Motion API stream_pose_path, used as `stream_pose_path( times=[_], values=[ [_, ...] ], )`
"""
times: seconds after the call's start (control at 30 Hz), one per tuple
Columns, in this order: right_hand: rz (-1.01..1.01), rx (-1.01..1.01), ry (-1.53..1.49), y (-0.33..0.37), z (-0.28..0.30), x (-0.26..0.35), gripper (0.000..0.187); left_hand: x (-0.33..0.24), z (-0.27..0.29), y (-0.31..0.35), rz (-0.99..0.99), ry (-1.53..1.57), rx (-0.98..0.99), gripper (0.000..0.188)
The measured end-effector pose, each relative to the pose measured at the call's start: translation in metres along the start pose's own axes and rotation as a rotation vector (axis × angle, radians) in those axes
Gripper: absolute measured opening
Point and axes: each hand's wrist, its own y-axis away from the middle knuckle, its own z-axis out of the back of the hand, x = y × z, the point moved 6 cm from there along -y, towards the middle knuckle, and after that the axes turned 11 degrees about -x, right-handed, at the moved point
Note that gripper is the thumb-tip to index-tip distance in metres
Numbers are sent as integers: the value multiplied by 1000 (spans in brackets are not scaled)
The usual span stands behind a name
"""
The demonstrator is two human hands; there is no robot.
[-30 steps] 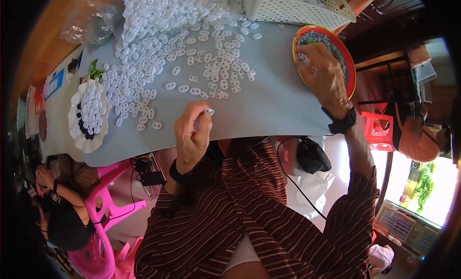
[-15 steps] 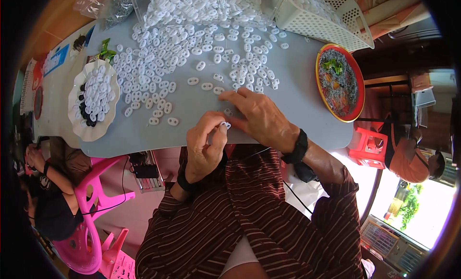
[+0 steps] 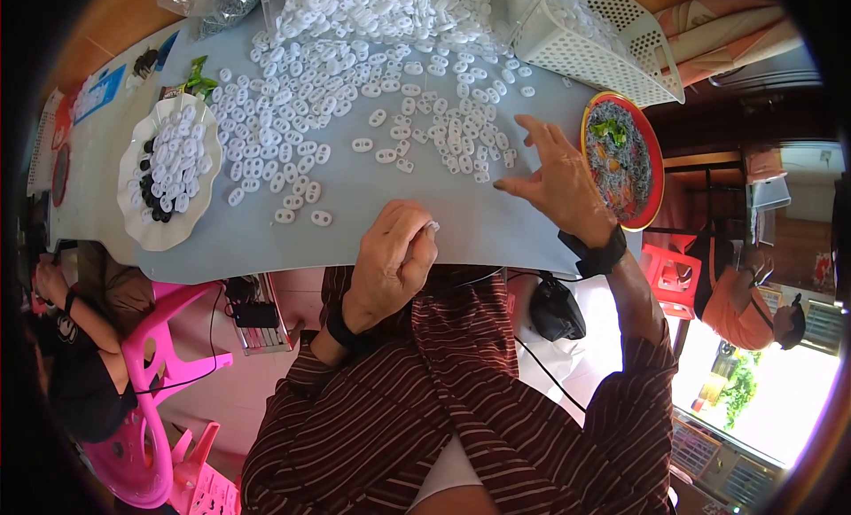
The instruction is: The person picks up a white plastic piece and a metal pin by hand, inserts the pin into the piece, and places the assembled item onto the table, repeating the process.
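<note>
My left hand (image 3: pixel 390 262) is closed above the table's near edge, pinching a small white plastic piece (image 3: pixel 433 225) that mostly hides behind the fingers. To the right, my right hand (image 3: pixel 567 185) hovers over the tabletop with thumb and fingers spread and nothing visible between them. It is closest to a round red tray (image 3: pixel 658 174) with a gold rim, filled with small grey metal parts (image 3: pixel 634 152). Loose white oval pieces (image 3: pixel 292 98), each with two holes, lie scattered across the table, and a smaller cluster (image 3: pixel 465 134) sits ahead of my hands.
A scalloped white plate (image 3: pixel 168 240) at left holds white and black pieces. At the back are a clear bag of white pieces (image 3: pixel 381 14) and a perforated white basket (image 3: pixel 612 67). Other people sit at far left and far right, near pink (image 3: pixel 155 426) and red stools (image 3: pixel 669 280).
My right hand has moved away from the left hand, rightward toward the red tray, and its fingers have spread. My left hand keeps its pinch on the white piece.
</note>
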Motion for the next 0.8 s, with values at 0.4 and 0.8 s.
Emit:
stream_pose_path(
  times=[0.4,0.8],
  values=[
    [113,12,-473,-57,-62,57,53,-1,-4,1,-65,-38,-4,14],
    [85,185,-299,-36,-70,70,56,-3,-2,3,-86,-70,6,13]
  ],
)
